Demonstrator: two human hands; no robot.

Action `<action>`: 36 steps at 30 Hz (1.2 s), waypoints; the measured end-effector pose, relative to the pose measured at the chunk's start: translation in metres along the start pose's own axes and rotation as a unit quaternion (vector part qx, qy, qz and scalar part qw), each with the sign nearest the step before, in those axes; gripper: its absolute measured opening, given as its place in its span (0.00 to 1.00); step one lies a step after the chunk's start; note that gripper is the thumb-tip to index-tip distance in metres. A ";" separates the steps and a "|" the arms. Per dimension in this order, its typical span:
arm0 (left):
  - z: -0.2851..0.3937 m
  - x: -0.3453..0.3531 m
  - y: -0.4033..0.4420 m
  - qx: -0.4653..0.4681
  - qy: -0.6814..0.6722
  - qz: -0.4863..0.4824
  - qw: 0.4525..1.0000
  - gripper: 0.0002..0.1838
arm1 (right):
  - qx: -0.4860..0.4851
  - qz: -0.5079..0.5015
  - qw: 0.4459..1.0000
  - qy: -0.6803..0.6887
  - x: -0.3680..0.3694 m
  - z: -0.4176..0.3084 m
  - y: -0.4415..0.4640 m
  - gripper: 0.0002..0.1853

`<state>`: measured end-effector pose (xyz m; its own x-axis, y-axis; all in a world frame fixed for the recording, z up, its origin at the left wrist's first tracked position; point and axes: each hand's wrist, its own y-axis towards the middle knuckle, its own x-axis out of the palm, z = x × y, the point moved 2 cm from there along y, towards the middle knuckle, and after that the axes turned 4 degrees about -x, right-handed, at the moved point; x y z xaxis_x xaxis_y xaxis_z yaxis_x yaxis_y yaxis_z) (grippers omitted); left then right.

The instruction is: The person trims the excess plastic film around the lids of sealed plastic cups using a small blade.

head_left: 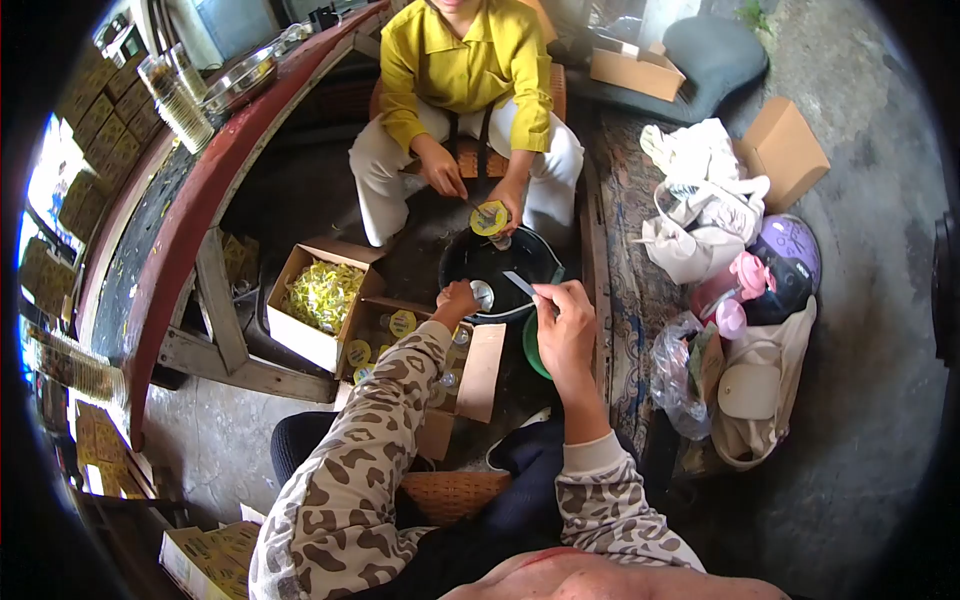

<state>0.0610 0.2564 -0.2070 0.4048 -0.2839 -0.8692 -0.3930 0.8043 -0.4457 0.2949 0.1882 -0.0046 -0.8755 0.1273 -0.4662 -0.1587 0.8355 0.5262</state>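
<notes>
My left hand (457, 299) is closed on a small clear cup (482, 295), held over the left side of a black bucket (455, 262). In my right hand (566, 325) is a flat metal blade (519, 284), pointing up and left over the bucket. Across from me a person in a yellow shirt holds a cup with a yellow lid (488, 218) and a thin tool above the bucket's far rim. Below my left hand, an open carton (482, 370) contains several clear cups and round yellow lids.
Left of the carton, a box (300, 334) holds yellow-green strips. A curved red-edged table (170, 235) with stacked cups runs along the left. Bags (700, 245), a purple helmet (790, 250) and a green container (537, 347) are on the right.
</notes>
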 end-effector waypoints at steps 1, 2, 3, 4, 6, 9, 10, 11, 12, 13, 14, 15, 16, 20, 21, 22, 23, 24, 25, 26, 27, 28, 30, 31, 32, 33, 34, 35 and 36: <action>0.000 -0.001 0.001 0.005 0.007 -0.005 1.000 0.32 | 0.008 0.005 1.000 -0.002 -0.001 0.000 0.000 0.07; 0.000 -0.003 0.003 0.014 0.017 0.003 1.000 0.31 | 0.011 0.003 1.000 0.001 -0.002 0.000 0.001 0.07; -0.001 -0.004 0.002 0.022 0.027 0.010 0.999 0.31 | 0.014 0.001 1.000 0.005 -0.003 0.000 0.001 0.06; -0.001 -0.004 -0.001 0.025 0.009 0.045 0.999 0.30 | 0.011 0.006 1.000 0.006 -0.002 0.001 0.001 0.06; -0.001 -0.006 -0.010 0.034 -0.024 0.114 0.993 0.28 | 0.017 0.007 1.000 0.007 -0.003 0.003 0.001 0.06; -0.002 -0.009 -0.018 0.030 0.002 0.074 0.997 0.27 | 0.015 0.014 1.000 0.012 -0.003 0.001 0.001 0.06; -0.003 -0.009 -0.018 0.032 0.029 0.030 0.999 0.26 | 0.017 0.013 1.000 0.015 -0.003 -0.001 0.001 0.06; -0.004 -0.009 -0.020 0.031 0.031 0.033 0.999 0.26 | 0.018 0.012 1.000 0.018 -0.003 -0.002 0.002 0.06; -0.002 -0.010 -0.023 0.020 0.009 0.080 0.997 0.26 | 0.015 0.014 1.000 0.021 -0.002 -0.003 0.003 0.06; -0.002 -0.012 -0.027 0.009 -0.012 0.127 0.992 0.26 | 0.016 0.012 1.000 0.017 -0.002 -0.002 0.002 0.06; -0.003 -0.013 -0.029 0.023 0.006 0.125 0.992 0.26 | 0.017 0.010 1.000 0.012 -0.002 -0.002 0.002 0.06; -0.004 -0.013 -0.027 0.011 0.046 0.058 0.997 0.27 | 0.012 0.009 1.000 0.016 -0.001 -0.002 0.002 0.06; -0.006 -0.013 -0.028 0.014 0.035 0.073 0.997 0.27 | 0.013 0.010 1.000 0.015 -0.001 -0.002 0.002 0.06; -0.011 -0.015 -0.038 0.033 0.005 0.133 0.991 0.30 | 0.005 0.011 1.000 0.012 0.001 -0.004 0.002 0.07; -0.020 -0.002 -0.027 0.038 0.016 0.116 0.992 0.29 | 0.004 0.010 1.000 0.011 0.002 -0.004 0.001 0.07; -0.024 0.000 -0.026 0.040 0.004 0.122 0.992 0.29 | 0.000 0.010 1.000 0.012 0.003 -0.005 0.000 0.07; -0.027 0.001 -0.027 0.041 -0.008 0.128 0.991 0.30 | 0.002 0.008 1.000 0.007 0.003 -0.007 -0.001 0.07; -0.028 0.001 -0.029 0.040 -0.010 0.131 0.990 0.30 | 0.003 0.006 1.000 0.001 0.003 -0.007 -0.001 0.07; -0.029 0.000 -0.033 0.056 -0.041 0.169 0.983 0.31 | -0.001 0.006 1.000 0.002 0.004 -0.007 -0.001 0.07; -0.029 -0.003 -0.035 0.072 -0.072 0.207 0.973 0.32 | -0.002 0.007 1.000 0.003 0.005 -0.005 -0.002 0.07; -0.030 -0.010 -0.040 0.071 -0.074 0.210 0.972 0.32 | -0.003 0.006 1.000 0.005 0.005 -0.004 -0.002 0.07; -0.032 -0.014 -0.045 0.071 -0.145 0.170 0.972 0.34 | -0.007 0.005 1.000 0.005 0.005 -0.005 -0.001 0.07; -0.035 -0.022 -0.056 0.079 -0.294 0.088 0.948 0.38 | 0.008 0.005 1.000 0.002 0.003 -0.006 -0.001 0.06; -0.036 -0.025 -0.063 0.079 -0.296 0.090 0.948 0.38 | 0.005 0.004 1.000 0.002 0.003 -0.007 -0.001 0.06; -0.037 -0.027 -0.071 0.093 -0.372 0.076 0.920 0.38 | 0.006 0.009 1.000 0.007 0.002 -0.008 0.000 0.05; -0.037 -0.034 -0.083 0.107 -0.445 0.061 0.887 0.38 | 0.007 0.013 1.000 0.011 0.001 -0.008 0.000 0.05; -0.037 -0.045 -0.097 0.107 -0.447 0.062 0.886 0.38 | 0.013 0.008 1.000 0.018 0.000 -0.007 0.000 0.05; -0.036 -0.059 -0.114 0.124 -0.496 0.030 0.859 0.36 | 0.011 0.007 1.000 0.018 -0.002 -0.008 0.001 0.05; -0.037 -0.071 -0.129 0.140 -0.543 -0.003 0.828 0.34 | 0.016 0.008 1.000 0.026 -0.003 -0.010 0.001 0.05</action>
<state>0.0525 0.1536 -0.0959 0.9693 0.2267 -0.0954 -0.2438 0.9371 -0.2500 0.2926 0.1830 0.0041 -0.9004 0.1137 -0.4200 -0.1309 0.8498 0.5106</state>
